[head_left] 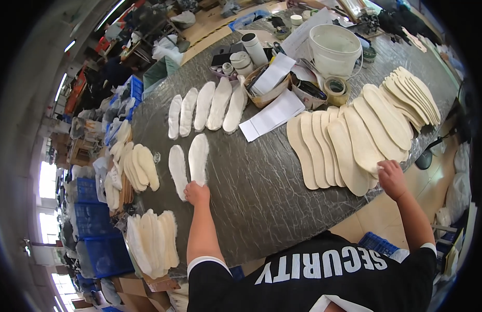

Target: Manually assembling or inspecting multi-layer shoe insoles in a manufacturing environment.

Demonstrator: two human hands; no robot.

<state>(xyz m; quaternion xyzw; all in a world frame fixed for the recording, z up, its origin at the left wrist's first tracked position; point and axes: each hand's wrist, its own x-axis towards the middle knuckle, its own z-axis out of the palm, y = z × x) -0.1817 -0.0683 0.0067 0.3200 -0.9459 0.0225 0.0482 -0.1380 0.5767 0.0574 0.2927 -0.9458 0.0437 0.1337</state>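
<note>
On the table, my left hand (197, 193) is closed at the near end of a fluffy white insole (199, 156). Beside it on the left lies a narrower white insole (177, 169), close to my fingertips. Over at the right, my right hand (391, 179) pinches the near edge of a cream insole (363, 143) in a fanned, overlapping row. Another cream insole (347, 156) lies against that one. The fingertips of both hands are partly hidden. Beyond my left hand, several white insoles (204, 105) lie side by side.
A dark, wrinkled cover lies over the table (241, 192). Toward the back stand a white bucket (334, 49), a tape roll (336, 89), a tumbler (254, 49) and a basket (269, 96) with folded paper. More insoles are stacked at the left edge (152, 242) and far right (412, 96).
</note>
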